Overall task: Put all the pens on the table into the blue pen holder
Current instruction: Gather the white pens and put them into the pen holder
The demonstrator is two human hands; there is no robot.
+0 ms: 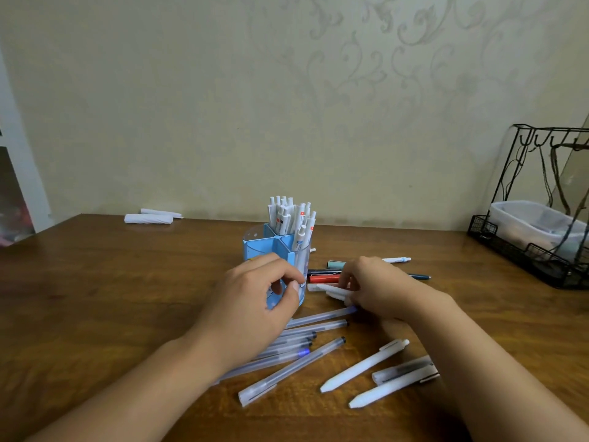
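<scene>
**Pens: light, stiff, slick — pick mid-barrel**

Loose pens lie across the bench (95,282) in front of the blue pen holder (258,247), which stands mid-bench with one far-right compartment already packed with white pens (291,218). Frosted stick pens (291,368) fan out near centre, fat white click pens (363,366) near right, and a red pen (323,278) plus dark ones just right of the holder.

My read: all rigid plastic, featherweight, round barrels likely to roll. Pinch mid-barrel and several go at once.

Left hand (255,298) is at the holder's near side, fingers curled on its wall, thumb near the rim, probably steadying it. Right hand (379,288) is palm down just right of the holder, fingers closed round a couple of white pens (328,290). Both forearms reach in from the near edge.
</scene>
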